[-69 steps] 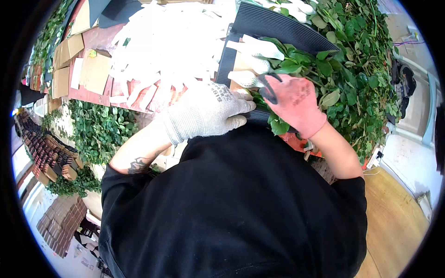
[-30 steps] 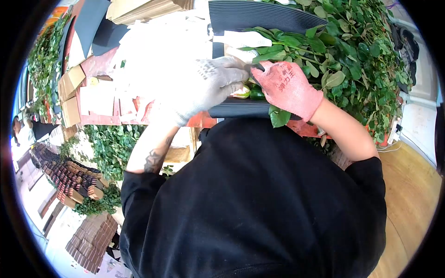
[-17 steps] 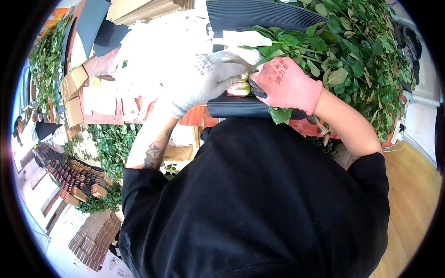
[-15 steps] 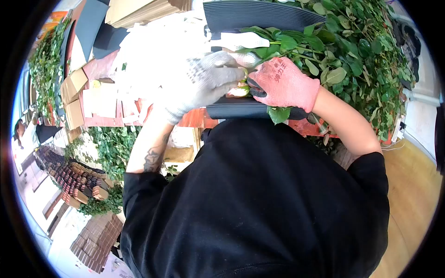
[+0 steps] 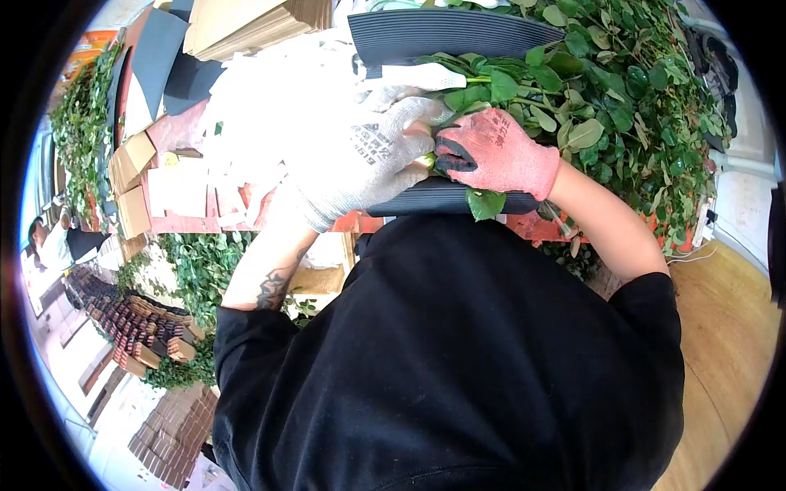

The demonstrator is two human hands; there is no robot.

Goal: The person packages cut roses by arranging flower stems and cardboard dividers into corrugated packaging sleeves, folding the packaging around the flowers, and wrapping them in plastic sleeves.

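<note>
My left hand [image 5: 378,151], in a white-grey knit glove, curls around a rose [image 5: 426,159]; only a pale green and pinkish bit of its head shows between the fingers. My right hand [image 5: 495,153], in a pink glove with black fingertips, is closed just below the head, against the left fingertips, hiding the stem. Just beyond the hands lies a white net sleeve [image 5: 438,76] over another flower head, its green stem pointing right. A leaf [image 5: 485,204] hangs below my right hand. Under the hands runs a black ribbed sheet [image 5: 458,199].
Another ribbed black panel [image 5: 450,34] stands behind the hands. Leafy stems [image 5: 622,114] pile up on the right. An overexposed white heap [image 5: 262,123] lies left on the red table [image 5: 176,123], with cardboard sheets [image 5: 246,24] behind. A person [image 5: 57,241] is at far left.
My left hand has rolled over and spread further round the rose head, covering more of it. My right hand has stayed almost in place, shifting slightly left.
</note>
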